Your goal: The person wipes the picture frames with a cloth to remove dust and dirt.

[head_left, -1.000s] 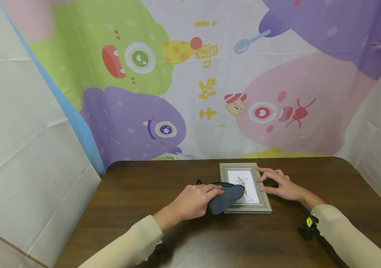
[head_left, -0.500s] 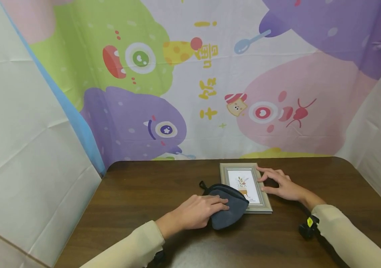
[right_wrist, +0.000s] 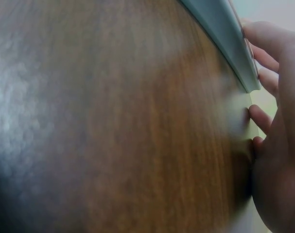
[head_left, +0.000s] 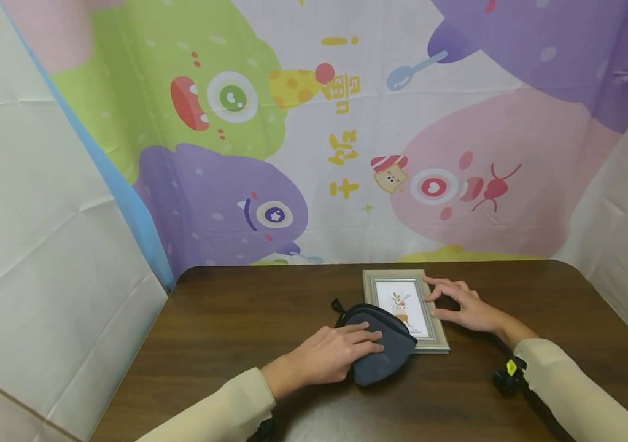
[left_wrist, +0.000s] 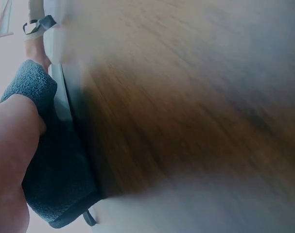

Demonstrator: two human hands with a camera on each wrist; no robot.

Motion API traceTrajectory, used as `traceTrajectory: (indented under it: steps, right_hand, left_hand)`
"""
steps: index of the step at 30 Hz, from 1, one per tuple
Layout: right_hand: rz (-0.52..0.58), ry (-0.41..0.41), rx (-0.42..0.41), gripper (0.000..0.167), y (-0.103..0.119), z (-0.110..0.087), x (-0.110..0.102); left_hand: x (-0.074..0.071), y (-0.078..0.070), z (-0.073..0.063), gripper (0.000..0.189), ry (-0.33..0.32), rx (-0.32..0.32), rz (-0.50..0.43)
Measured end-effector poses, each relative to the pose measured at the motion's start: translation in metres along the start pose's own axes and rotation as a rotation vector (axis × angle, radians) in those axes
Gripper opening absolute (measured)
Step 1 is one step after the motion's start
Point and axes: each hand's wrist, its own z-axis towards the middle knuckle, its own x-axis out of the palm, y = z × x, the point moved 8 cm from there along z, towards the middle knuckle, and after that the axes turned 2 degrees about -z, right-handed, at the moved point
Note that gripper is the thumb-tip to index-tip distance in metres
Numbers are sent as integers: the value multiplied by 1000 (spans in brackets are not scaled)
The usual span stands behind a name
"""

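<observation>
A dark grey cloth mitt (head_left: 385,353) with black trim and a small hanging loop lies over the lower left corner of a picture frame (head_left: 441,347). My left hand (head_left: 333,353) rests on top of the mitt, its fingers extended across the fabric. Seen from the left wrist, the mitt (left_wrist: 60,170) has a fuzzy surface and sits between the hand and the frame. My right hand (head_left: 465,307) touches the frame's right side with thumb and fingertips. The right wrist view shows those fingers (right_wrist: 268,80) along the frame's edge, with the lower ones near the tabletop.
The frame lies flat on a brown wooden table (head_left: 236,337), toward its back edge. A cartoon-printed curtain (head_left: 319,233) hangs directly behind the table. Pale cloth walls (head_left: 43,245) stand at both sides.
My left hand has slid the mitt toward me and slightly right, uncovering more of the frame's picture. The mitt lies flatter and its loop shows fully. My right hand has stayed on the frame's edge.
</observation>
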Motion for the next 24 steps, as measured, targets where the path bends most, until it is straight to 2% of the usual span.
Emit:
traceTrajectory:
  steps: [8, 16, 24]
  right_hand:
    - [4, 5, 1, 17, 2, 0, -1]
    - [10, 3, -2, 18, 2, -1, -1]
    - [15, 7, -20, 17, 5, -1, -1]
  left_hand:
    - [3, -10, 9, 56, 35, 17, 46]
    - [6, -21, 24, 57, 82, 11, 85]
    - [8, -30, 37, 60, 81, 28, 96]
